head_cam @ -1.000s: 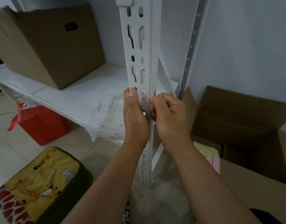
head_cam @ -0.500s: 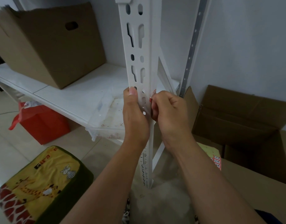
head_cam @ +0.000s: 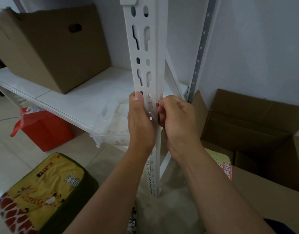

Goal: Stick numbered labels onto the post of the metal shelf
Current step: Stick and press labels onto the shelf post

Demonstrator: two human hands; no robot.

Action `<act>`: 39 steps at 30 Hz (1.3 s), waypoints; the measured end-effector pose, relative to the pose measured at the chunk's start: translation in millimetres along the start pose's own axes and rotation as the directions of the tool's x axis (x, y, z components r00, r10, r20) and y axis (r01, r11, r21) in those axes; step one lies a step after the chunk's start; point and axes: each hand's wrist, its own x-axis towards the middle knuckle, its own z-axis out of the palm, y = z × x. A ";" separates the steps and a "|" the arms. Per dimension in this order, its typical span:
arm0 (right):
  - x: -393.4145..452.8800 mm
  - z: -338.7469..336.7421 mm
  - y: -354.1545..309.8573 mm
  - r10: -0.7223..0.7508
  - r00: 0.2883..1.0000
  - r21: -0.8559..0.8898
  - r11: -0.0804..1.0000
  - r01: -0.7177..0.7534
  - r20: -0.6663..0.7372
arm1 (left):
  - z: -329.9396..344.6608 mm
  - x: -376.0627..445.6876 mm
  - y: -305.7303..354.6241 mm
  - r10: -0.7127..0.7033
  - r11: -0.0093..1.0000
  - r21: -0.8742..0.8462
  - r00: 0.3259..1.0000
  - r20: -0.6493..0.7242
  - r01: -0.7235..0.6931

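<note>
Fingers: the right hand's fingers (head_cam: 159, 105) are curled tight against the side face of the post, pinching or pressing a small red-and-white label (head_cam: 161, 96), of which only a corner shows above the knuckles.
Right hand (head_cam: 176, 119): clenched on the label at the post's right edge (whether the sticker is already fully down cannot be told, as the hand hides most of it).
Left hand (head_cam: 140, 120): wrapped round the front-left edge of the post, thumb up along the metal, bracing it at the same height as the label.
Post (head_cam: 142, 53): white, slotted and upright, running from the top of the frame down to the dusty floor; both hands meet on it about level with the shelf board.
Step in hand: by the look of it, a numbered label is being stuck and smoothed onto the post's side face.
Next move: probably a firm rub along the label so that no corner lifts, then a reach for the next number.
Label sheet (head_cam: 225, 168): a yellow sheet with red numbered stickers lies low on the right, on the open cardboard boxes (head_cam: 256, 125), partly behind the right forearm.
Shelf (head_cam: 64, 100): a white board carrying a brown carton (head_cam: 49, 48) and a clear plastic tray (head_cam: 111, 119) just behind the left hand.
Floor: a red bag (head_cam: 44, 129) under the shelf and a yellow giraffe-print cushion (head_cam: 42, 191) at lower left.
</note>
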 end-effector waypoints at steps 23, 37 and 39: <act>3.9 -11.9 -26.0 0.198 0.975 -0.059 0.979 -0.193 0.105 | -6.6 -1.8 10.0 -0.003 0.999 0.054 1.000 0.014 0.002; 0.2 -4.6 -1.9 0.069 0.998 0.062 0.996 -0.070 0.016 | -4.3 -4.2 12.4 0.012 0.999 0.036 1.000 -0.009 -0.011; -4.6 -4.6 5.9 -0.146 0.989 -0.069 0.987 0.145 -0.010 | -4.4 -3.8 13.0 0.017 0.999 0.048 1.000 -0.009 -0.017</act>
